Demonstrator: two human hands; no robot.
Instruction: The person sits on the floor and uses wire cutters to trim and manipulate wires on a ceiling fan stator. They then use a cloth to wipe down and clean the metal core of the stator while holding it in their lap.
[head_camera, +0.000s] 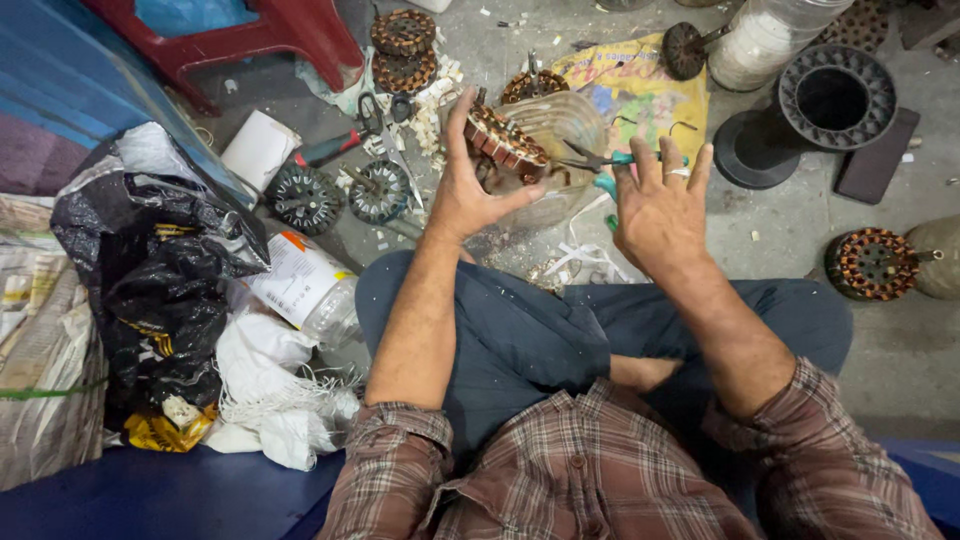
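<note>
Gripping one copper-wound stator (503, 138), left hand (462, 190); right hand (657, 212) grasps one green-handled pliers (600, 160).

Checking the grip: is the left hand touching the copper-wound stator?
Touching. The head view shows the left hand with fingers wrapped around the copper-wound stator, lifting it above the floor.

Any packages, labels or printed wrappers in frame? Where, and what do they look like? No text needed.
Clear plastic bottle with white and orange label: lying by the left knee.
Yellow printed plastic bag: flat on the floor beyond the hands.
Black plastic bag with yellow print: crumpled, far left.
Clear jar of white contents: top right.
</note>
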